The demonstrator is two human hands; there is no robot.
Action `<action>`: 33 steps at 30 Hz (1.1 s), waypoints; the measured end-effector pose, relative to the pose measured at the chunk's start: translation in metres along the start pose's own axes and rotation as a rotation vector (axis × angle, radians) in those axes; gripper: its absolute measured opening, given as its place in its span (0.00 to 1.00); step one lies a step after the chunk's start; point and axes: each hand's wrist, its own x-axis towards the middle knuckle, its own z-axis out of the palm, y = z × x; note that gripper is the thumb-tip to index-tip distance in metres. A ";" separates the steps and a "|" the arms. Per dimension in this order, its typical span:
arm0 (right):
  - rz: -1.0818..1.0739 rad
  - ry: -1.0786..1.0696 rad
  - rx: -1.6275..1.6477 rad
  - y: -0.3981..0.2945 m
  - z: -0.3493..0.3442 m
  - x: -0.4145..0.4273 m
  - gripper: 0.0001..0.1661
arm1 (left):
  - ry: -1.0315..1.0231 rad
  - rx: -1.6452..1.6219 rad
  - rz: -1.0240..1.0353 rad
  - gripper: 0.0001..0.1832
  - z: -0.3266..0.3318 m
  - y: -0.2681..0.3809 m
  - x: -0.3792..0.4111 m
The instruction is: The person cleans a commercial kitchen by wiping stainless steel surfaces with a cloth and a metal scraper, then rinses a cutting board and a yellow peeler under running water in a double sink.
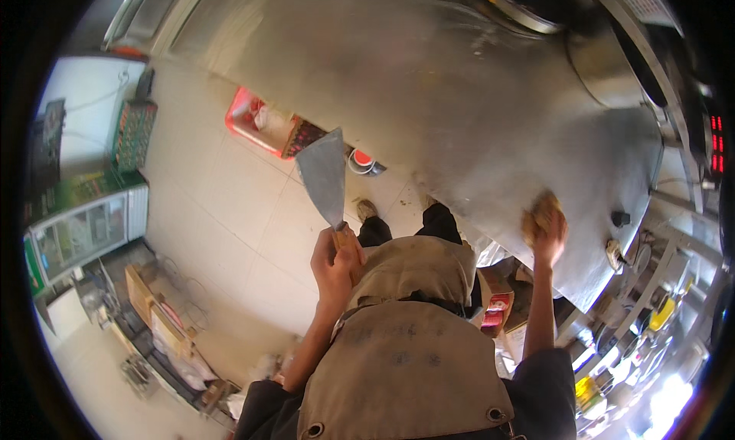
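Observation:
My left hand [337, 262] is closed around the wooden handle of a metal scraper [324, 173], whose wide flat blade points up and away from me over the floor. At the right, my right hand [552, 239] presses a yellow-brown cloth or sponge [541, 216], somewhat blurred, onto the stainless steel worktop [459, 141]. The worktop has a dull sheen with streaks and a few pale specks near its far side.
A steel pot [606, 66] stands at the worktop's far right. A small black object [620, 218] lies near the right edge. Under the worktop are a red plastic basket [235, 115] and a cardboard box [491, 290]. Shelves with utensils stand right; a glass-fronted cabinet [80, 233] is left.

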 end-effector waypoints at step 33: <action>0.266 0.408 -0.105 -0.160 0.093 0.046 0.36 | 0.240 0.038 0.010 0.14 -0.175 0.002 0.052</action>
